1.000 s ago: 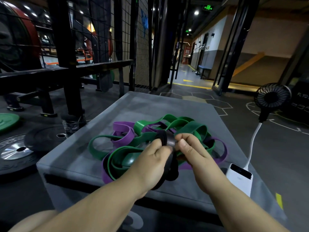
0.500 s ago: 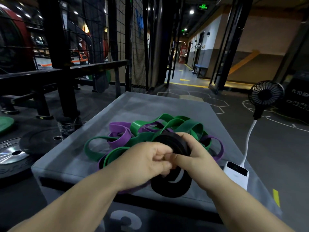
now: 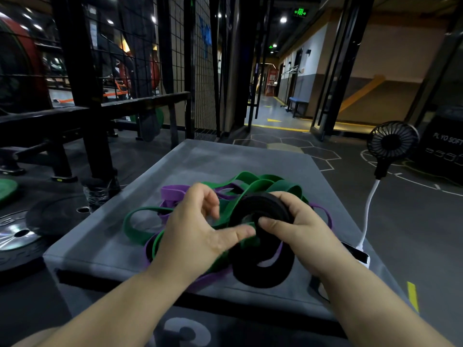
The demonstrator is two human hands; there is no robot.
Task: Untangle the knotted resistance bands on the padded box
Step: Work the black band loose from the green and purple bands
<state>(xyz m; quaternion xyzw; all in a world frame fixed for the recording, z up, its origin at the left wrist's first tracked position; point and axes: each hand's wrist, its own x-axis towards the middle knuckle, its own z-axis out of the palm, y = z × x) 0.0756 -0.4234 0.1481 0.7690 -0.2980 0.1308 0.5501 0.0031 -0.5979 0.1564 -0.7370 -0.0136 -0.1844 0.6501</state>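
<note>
Right hand grips coiled black band, thumb on top. Left hand loose, fingers half-curled, holding nothing. Green band, purple band tangled beneath, middle of box. Best play: hold coil high, left hand threads loop out slowly, no yanking, knots tighten.

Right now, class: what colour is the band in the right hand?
Black; the band shows best in the head view.
</note>
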